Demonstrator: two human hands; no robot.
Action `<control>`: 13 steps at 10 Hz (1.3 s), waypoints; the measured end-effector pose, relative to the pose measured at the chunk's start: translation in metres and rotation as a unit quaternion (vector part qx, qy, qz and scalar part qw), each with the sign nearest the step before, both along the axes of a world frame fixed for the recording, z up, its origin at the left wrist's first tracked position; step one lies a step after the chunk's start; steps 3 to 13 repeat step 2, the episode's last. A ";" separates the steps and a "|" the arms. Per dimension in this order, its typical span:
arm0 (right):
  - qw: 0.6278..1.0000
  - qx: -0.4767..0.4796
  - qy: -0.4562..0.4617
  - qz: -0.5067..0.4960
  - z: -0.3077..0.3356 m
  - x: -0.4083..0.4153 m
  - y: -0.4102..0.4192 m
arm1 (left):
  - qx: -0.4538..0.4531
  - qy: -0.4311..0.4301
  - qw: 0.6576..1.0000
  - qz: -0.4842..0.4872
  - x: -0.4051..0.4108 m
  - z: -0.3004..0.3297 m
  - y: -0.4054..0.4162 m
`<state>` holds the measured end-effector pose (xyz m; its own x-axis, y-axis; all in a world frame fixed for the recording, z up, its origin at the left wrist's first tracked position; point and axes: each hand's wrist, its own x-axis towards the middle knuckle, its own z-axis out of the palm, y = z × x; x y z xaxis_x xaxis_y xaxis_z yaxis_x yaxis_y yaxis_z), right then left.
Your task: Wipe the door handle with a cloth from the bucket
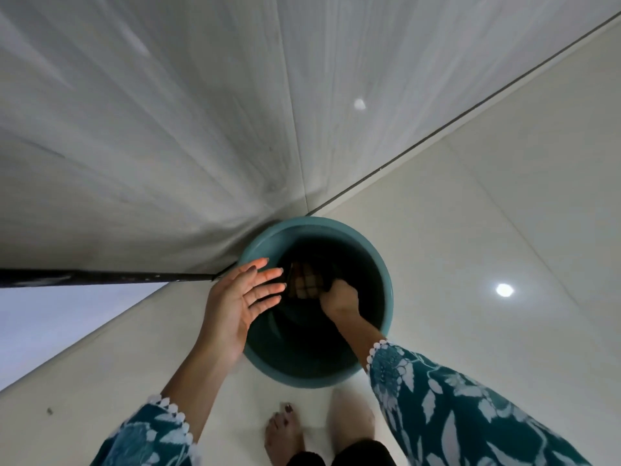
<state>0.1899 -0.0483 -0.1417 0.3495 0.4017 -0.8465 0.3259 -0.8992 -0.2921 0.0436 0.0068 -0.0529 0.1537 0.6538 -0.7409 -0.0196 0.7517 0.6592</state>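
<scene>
A teal bucket [386, 284] stands on the pale floor against the wall corner. Inside it lies a dark checked cloth [304, 285]. My right hand [337, 299] reaches down into the bucket and is closed on the cloth's right edge. At the bucket's left rim my left hand [242, 297] hovers, palm up and fingers spread, holding nothing. The door handle is not in view.
A grey streaked wall panel [168, 129] rises behind the bucket. A dark door edge or threshold strip [100, 276] runs in from the left. Glossy floor tiles [504, 196] spread to the right. My bare feet [285, 435] stand just below the bucket.
</scene>
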 end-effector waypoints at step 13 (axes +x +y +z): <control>0.982 0.091 0.088 -0.143 0.117 0.005 -0.012 | -0.004 -0.006 1.000 0.008 -0.012 0.107 -0.005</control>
